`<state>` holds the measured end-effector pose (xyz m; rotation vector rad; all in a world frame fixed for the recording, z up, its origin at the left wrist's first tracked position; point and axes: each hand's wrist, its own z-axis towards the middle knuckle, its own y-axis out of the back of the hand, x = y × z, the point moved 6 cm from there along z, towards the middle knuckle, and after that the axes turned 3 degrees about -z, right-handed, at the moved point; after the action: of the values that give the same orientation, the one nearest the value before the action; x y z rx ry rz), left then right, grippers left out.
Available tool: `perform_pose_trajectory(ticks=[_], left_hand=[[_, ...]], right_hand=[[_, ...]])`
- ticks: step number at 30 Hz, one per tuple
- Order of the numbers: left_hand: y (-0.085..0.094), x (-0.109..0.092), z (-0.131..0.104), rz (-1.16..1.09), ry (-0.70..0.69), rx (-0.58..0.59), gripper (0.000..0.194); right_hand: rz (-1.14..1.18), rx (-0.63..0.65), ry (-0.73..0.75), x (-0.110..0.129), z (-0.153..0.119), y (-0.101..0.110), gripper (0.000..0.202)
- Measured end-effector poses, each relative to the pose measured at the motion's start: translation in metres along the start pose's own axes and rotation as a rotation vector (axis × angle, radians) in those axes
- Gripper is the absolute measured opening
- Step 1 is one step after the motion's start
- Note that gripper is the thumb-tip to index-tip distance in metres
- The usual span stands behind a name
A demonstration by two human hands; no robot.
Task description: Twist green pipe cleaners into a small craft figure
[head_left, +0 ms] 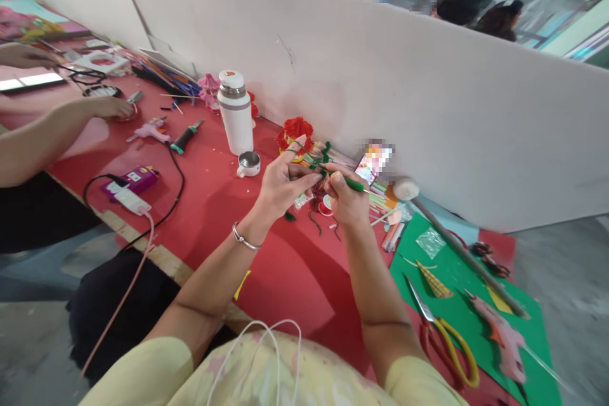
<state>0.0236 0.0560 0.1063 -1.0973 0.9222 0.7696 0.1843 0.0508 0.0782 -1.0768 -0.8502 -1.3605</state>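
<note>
Above the red tabletop, my left hand (281, 187) pinches a small piece of dark green crochet (320, 165), with green yarn (295, 147) running over its raised finger. My right hand (351, 204) grips a crochet hook (354, 184) by its green handle, its tip at the crochet piece. The exact stitch is hidden between the fingers. Just behind the hands are a red crocheted flower (295, 132) and a lit phone (374, 163) leaning near the white partition. A spool with a red label (325, 205) lies beneath my right hand.
A white thermos (235, 117) and its cup (248, 163) stand left of my hands. On the right, scissors (440, 336) and a pink glue gun (499, 342) lie on a green sheet (457, 285). A co-worker's hand (111, 108) works at left, near cables and another pink glue gun (151, 130).
</note>
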Motion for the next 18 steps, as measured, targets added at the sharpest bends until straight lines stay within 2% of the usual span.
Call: perform_pose_trajectory(ticks=[2,4,11,14,18], left_hand=[[0.001,0.001,0.0,-0.003,-0.001,-0.005,0.103],[0.003,0.001,0.001,-0.002,0.002,-0.008,0.096],[0.011,-0.007,0.004,0.106,-0.046,-0.02,0.07],[0.014,-0.011,0.005,0.238,-0.117,-0.009,0.065],[0.016,-0.01,0.004,0.39,-0.199,0.028,0.066]], right_hand=[[0.077,-0.07,-0.016,0.002,0.001,0.003,0.042],[0.132,-0.083,-0.057,0.003,0.002,0.003,0.042],[0.15,0.011,-0.133,0.01,0.006,0.006,0.05],[0.104,0.074,-0.154,0.014,0.005,0.008,0.048],[0.047,0.159,-0.112,0.02,0.004,0.011,0.04]])
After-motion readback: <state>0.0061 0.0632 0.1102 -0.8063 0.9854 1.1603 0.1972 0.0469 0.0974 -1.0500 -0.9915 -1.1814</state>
